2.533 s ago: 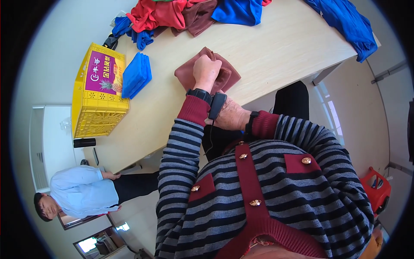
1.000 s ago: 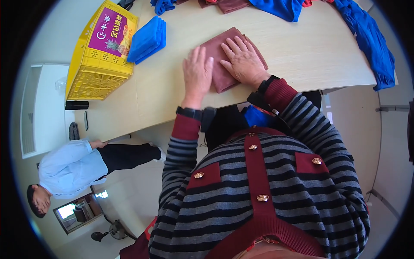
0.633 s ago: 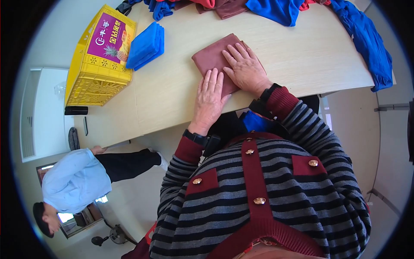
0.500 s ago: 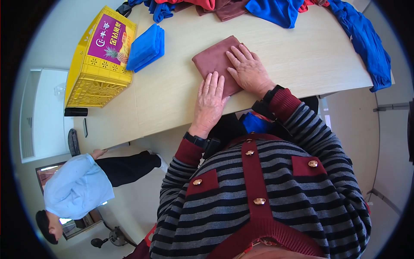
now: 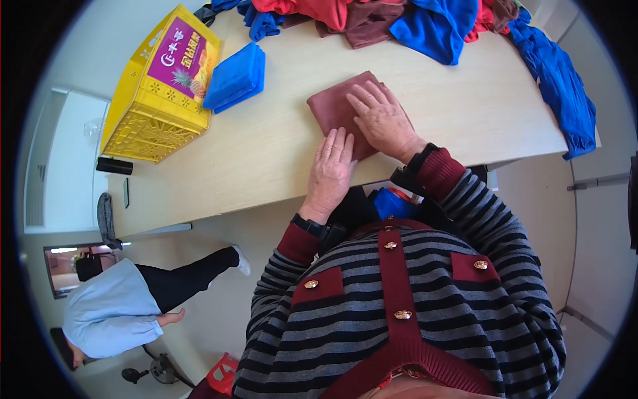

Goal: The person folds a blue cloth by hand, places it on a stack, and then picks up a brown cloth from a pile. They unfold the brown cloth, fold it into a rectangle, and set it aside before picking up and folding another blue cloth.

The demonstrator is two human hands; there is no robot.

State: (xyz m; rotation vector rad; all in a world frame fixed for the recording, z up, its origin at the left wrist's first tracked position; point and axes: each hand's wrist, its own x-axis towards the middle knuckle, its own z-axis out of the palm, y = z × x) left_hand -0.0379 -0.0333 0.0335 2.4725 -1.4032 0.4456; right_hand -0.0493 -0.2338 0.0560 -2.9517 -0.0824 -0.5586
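Observation:
A brown folded cloth (image 5: pixel 334 101) lies flat on the table in front of me. My left hand (image 5: pixel 331 174) rests on its near left part, fingers stretched out and close together. Across its right side lies my right hand (image 5: pixel 387 124), palm down with the fingers extended. Both hands press on the top of the cloth and hide part of it; neither grips it. To the left, a small stack of blue folded cloths (image 5: pixel 234 76) sits against a yellow crate.
The yellow crate (image 5: pixel 159 100) stands at the table's left. Loose red, brown and blue cloths (image 5: pixel 435 30) are heaped along the far side. A blue cloth (image 5: pixel 561 83) drapes over the right end. Behind the table's left end, a person (image 5: pixel 113 299) is on the floor area near a red stool (image 5: pixel 222 374).
My right hand has slid slightly left over the cloth; the left hand stays on its near edge. The view has shifted a little. The other person has turned and lowered an arm from the table.

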